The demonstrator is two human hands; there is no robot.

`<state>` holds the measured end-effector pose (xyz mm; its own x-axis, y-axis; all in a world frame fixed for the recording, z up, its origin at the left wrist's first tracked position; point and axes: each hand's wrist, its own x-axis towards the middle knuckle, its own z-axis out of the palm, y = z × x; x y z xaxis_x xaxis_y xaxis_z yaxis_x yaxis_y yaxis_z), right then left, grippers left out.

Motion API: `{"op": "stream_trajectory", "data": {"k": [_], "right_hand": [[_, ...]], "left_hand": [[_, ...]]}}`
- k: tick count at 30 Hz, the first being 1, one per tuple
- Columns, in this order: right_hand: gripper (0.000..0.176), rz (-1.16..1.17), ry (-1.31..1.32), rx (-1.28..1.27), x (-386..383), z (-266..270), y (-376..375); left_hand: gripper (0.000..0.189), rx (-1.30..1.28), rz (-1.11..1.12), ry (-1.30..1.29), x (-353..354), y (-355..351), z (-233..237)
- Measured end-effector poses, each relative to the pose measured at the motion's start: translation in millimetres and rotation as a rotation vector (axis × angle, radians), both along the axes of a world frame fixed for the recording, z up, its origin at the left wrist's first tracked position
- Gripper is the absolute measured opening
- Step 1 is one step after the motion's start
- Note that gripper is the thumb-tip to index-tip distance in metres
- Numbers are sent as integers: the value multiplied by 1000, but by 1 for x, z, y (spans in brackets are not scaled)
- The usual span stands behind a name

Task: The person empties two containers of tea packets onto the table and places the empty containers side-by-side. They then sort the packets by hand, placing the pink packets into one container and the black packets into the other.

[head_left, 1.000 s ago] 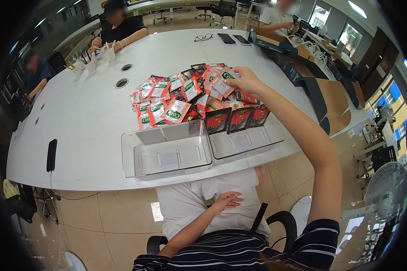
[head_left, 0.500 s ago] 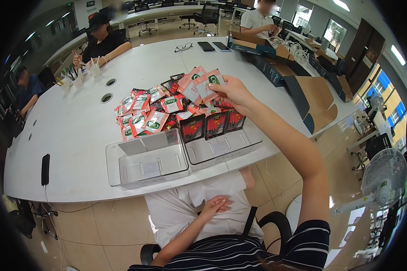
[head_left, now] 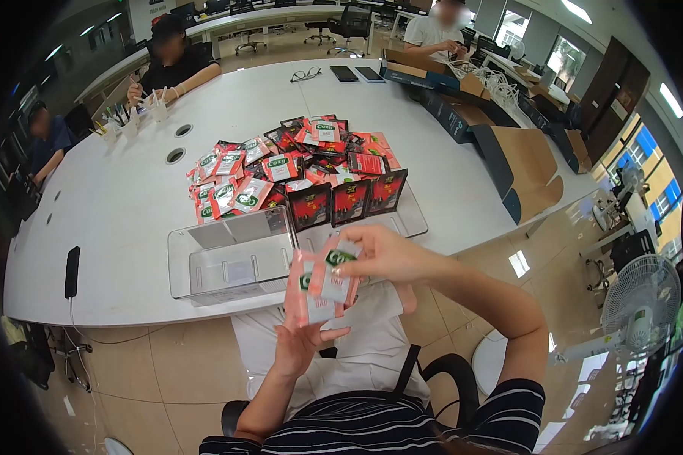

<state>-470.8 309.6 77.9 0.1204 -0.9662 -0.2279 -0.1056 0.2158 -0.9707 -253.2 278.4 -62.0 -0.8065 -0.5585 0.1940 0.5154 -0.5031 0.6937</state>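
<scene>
Pinching a small fan of pink sachets between thumb and fingertips, the right hand holds them in the air just off the near edge of the desk, above the person's lap. The left hand sits right under them, palm up and fingers loosely spread, its fingertips touching the lower edge of the sachets without closing on them.

Just beyond, two clear plastic bins stand side by side at the desk edge. The left bin shows only its dividers, while the right bin has three dark red sachets standing upright along its far wall. Behind both lies a loose pile of red, pink and green-labelled sachets.

A black phone lies near the left edge. Farther off are a pair of glasses, two more phones and open cardboard boxes on the right. Other people sit at the far side.
</scene>
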Motion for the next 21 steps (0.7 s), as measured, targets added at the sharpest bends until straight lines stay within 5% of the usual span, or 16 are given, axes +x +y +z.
{"op": "stream_trajectory", "data": {"k": [1, 4, 5, 11, 14, 21], "right_hand": [[19, 22, -80, -199, 6, -22, -4], [18, 61, 128, -150, 9, -31, 4], [22, 24, 130, -169, 13, -35, 4], [31, -12, 565, -361, 25, -25, 0], [22, -63, 750, -462, 28, -21, -5], [18, -106, 484, -641, 47, 2, -33]], "left_hand": [[74, 33, 42, 96, -2, 4, 8], [57, -53, 119, -290, -1, 10, 17], [45, 55, 167, -215, -4, 14, 19], [43, 47, 338, -205, -4, 19, 6], [43, 44, 378, -173, -3, 19, 7], [36, -28, 50, -328, -9, 18, -68]]}}
